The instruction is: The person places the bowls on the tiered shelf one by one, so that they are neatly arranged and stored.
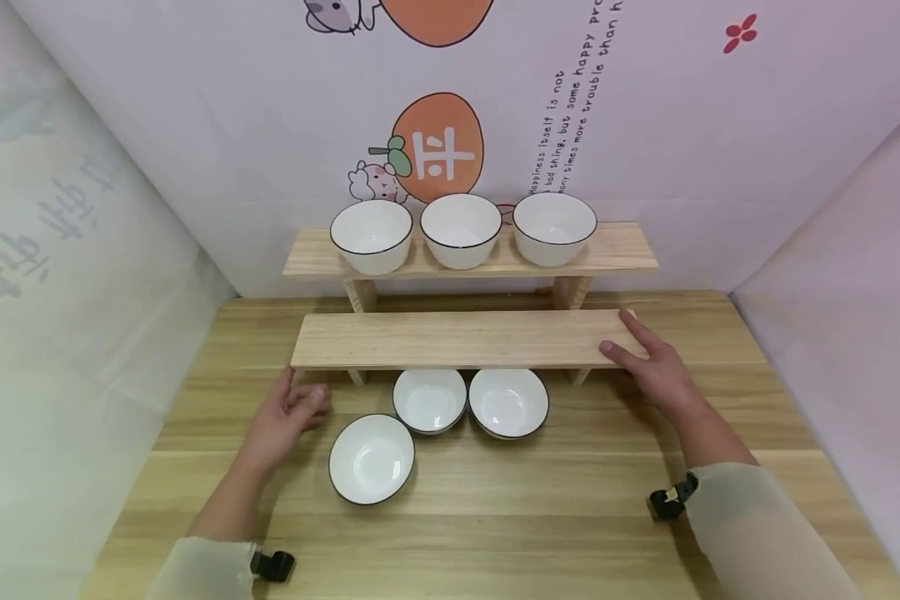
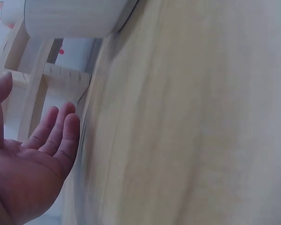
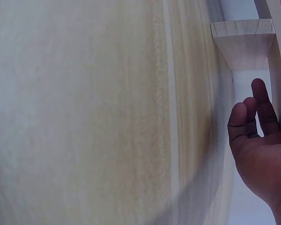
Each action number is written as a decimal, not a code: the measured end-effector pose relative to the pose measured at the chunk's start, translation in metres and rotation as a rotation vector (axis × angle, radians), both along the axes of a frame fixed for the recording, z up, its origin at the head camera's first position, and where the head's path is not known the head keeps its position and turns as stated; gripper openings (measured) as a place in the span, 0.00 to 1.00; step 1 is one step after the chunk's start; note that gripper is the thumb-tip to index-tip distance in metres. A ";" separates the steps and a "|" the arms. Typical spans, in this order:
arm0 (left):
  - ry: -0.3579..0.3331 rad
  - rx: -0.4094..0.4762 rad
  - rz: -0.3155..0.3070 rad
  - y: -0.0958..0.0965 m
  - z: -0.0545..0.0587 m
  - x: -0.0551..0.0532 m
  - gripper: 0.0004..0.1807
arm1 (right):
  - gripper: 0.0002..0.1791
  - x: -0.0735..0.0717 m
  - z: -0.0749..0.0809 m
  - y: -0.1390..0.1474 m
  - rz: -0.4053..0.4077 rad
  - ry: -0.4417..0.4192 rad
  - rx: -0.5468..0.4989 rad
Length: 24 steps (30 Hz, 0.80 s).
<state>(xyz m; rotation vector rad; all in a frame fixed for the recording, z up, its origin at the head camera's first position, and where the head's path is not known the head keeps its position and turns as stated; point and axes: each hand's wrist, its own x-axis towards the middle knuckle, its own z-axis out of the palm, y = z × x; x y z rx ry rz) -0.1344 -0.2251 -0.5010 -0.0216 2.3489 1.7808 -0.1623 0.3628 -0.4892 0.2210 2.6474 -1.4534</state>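
A two-tier wooden shelf (image 1: 450, 337) stands against the back, its lower board in front of and below the upper board (image 1: 622, 243). My right hand (image 1: 656, 367) grips the right end of the lower board, with thumb and index finger on top. In the right wrist view, its other fingers (image 3: 239, 117) are under the board's edge. At the front left corner, my left hand (image 1: 288, 412) touches the board with its index finger. Its other fingers (image 2: 70, 133) are loosely bent and hold nothing. White dark-rimmed bowls (image 1: 461, 229) line the upper board.
On the wood-grain table (image 1: 495, 533), a white bowl (image 1: 371, 458) stands at front left. Two more, a middle bowl (image 1: 429, 400) and a right bowl (image 1: 508, 402), are partly beneath the lower board's front edge. A printed white sheet (image 1: 270, 125) covers the back wall.
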 end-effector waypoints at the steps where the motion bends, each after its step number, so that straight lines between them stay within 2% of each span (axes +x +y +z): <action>1: -0.003 0.013 -0.002 0.001 0.000 0.003 0.51 | 0.50 0.000 0.000 0.000 0.001 -0.001 0.000; 6: 0.000 0.026 -0.044 0.005 -0.001 0.015 0.52 | 0.50 0.000 -0.001 0.000 0.002 -0.004 -0.002; 11: 0.072 -0.088 -0.133 0.011 -0.002 0.028 0.52 | 0.50 0.000 0.000 0.000 0.001 -0.007 0.000; 15: 0.147 -0.110 -0.223 0.015 -0.004 0.036 0.52 | 0.51 0.000 0.001 0.000 0.002 -0.007 0.000; 19: 0.185 -0.098 -0.297 0.021 -0.003 0.045 0.59 | 0.51 -0.001 0.001 0.000 -0.001 -0.008 -0.002; 24: 0.218 -0.167 -0.352 0.026 -0.002 0.053 0.70 | 0.51 0.000 0.001 0.000 -0.004 -0.012 -0.010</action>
